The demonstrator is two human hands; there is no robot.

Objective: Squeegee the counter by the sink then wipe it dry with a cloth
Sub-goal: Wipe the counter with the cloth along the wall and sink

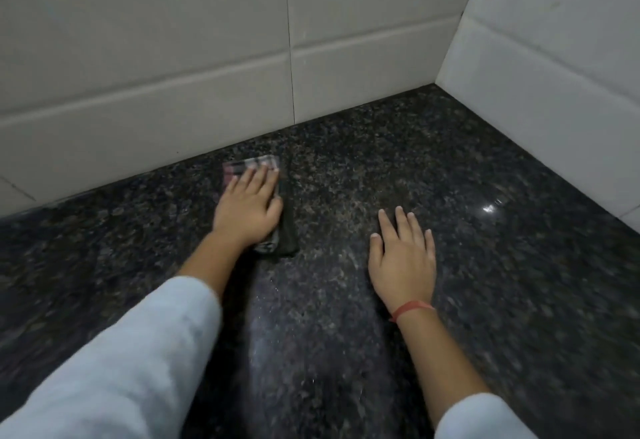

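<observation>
Head view: your left hand [247, 208] lies flat, fingers spread, pressing a folded plaid cloth [273, 203] onto the dark speckled counter [485, 282], close to the tiled wall [145, 57] at the back. Your right hand [403, 258] rests palm down and empty on the stone, apart from the cloth, an orange band [412, 310] at its wrist. Pale sleeves [121, 369] cover both forearms.

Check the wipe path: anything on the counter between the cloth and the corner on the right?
Nothing visible. The left hand presses the folded cloth flat near the back wall. From there to the corner, the dark granite counter shows bare. The right hand lies flat nearer the person, off that line.
</observation>
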